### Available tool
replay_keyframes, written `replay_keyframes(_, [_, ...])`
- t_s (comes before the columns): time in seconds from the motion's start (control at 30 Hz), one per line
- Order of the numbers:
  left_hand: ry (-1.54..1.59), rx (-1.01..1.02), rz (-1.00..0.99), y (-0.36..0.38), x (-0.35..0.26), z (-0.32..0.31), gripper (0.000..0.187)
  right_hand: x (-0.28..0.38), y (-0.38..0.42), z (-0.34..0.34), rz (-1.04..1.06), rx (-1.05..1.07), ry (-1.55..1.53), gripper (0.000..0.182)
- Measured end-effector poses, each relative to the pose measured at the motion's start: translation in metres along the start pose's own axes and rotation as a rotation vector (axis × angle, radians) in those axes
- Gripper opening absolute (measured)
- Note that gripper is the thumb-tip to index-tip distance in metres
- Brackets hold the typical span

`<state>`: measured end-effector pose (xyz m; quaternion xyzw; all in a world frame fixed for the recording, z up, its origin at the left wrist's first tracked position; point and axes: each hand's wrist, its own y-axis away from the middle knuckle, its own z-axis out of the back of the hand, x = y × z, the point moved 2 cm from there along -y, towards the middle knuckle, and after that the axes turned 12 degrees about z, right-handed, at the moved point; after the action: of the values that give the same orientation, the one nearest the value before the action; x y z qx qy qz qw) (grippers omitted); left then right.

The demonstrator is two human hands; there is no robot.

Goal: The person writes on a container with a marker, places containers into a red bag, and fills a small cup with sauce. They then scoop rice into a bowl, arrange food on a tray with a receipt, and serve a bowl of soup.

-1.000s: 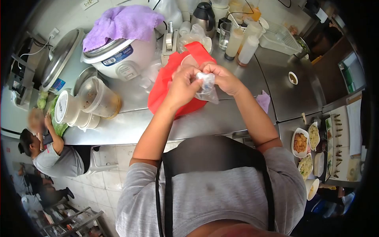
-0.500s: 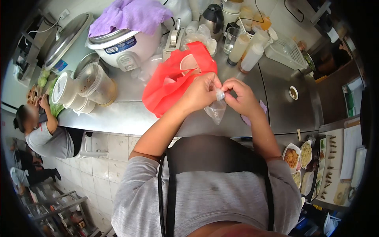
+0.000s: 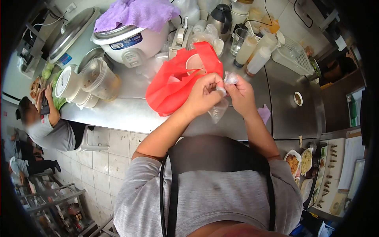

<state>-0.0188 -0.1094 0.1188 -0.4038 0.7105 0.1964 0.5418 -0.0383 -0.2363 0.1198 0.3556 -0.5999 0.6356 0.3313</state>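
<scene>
A small clear plastic bag (image 3: 217, 113) hangs in front of me over the steel counter's front part. My left hand (image 3: 204, 94) is closed on the bag's neck, thumb and fingers pinching it. In my right hand (image 3: 242, 95) the bunched top of the same bag sticks up between thumb and fingers. What the bag contains is too blurred to make out. Just beyond my left hand lies a red carrier bag (image 3: 167, 93), with a pale round lid or container (image 3: 196, 63) showing in its opening.
Left of the red bag stand a rice cooker (image 3: 130, 45) and stacked plastic tubs (image 3: 98, 75). Squeeze bottles (image 3: 258, 60) and a white basket (image 3: 290, 59) line the back. A small sauce cup (image 3: 298, 98) sits right. A co-worker (image 3: 51, 126) sits at far left.
My right hand has lifted slightly away from the left, and the bag's bunched top now shows above its fingers. My left hand still pinches the neck. The whole view has shifted slightly.
</scene>
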Motion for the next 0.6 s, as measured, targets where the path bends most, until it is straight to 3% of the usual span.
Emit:
replay_keyframes(0.2, [-0.578,-0.259,-0.298,0.001,0.001,0.021,0.016,0.019,-0.030,-0.011,0.046,-0.026,-0.008,0.008])
replay_keyframes(0.3, [-0.707,-0.381,-0.395,0.004,-0.007,0.031,0.017,0.033,-0.040,-0.021,0.138,0.034,0.128,0.007])
replay_keyframes(0.43, [-0.839,-0.431,-0.445,0.006,-0.011,0.049,0.014,0.038,-0.052,-0.028,0.234,0.033,0.227,0.009])
replay_keyframes(0.53, [-0.933,-0.492,-0.470,0.000,-0.009,0.062,0.012,0.032,-0.064,-0.028,0.191,0.235,0.308,0.009])
replay_keyframes(0.6, [-0.836,-0.495,-0.350,-0.008,0.002,0.087,0.012,-0.007,-0.084,-0.019,0.114,0.116,0.159,0.020])
